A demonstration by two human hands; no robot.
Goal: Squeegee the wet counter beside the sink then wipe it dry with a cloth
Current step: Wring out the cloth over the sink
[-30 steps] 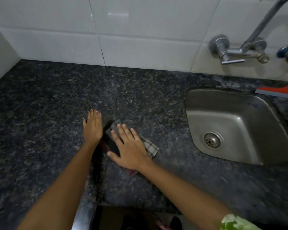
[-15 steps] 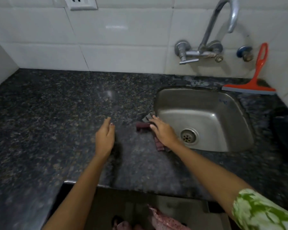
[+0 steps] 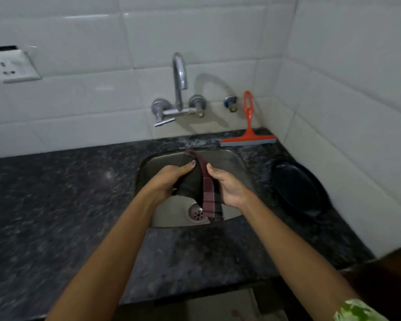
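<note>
Maroon cloth (image 3: 208, 195) gripped by both hands, left hand (image 3: 169, 181) & right hand (image 3: 229, 189), over steel sink (image 3: 235, 159), prob. so drips fall in (orange squeegee (image 3: 249, 139) parked by wall).

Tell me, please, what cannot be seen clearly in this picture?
- Head view: the middle of the cloth is covered by the left hand and right hand.
- Part of the sink floor is hidden behind cloth and hands.
- Whether the counter is wet: too dark and blurred to tell.
- The socket is cut off by the left edge.
</note>
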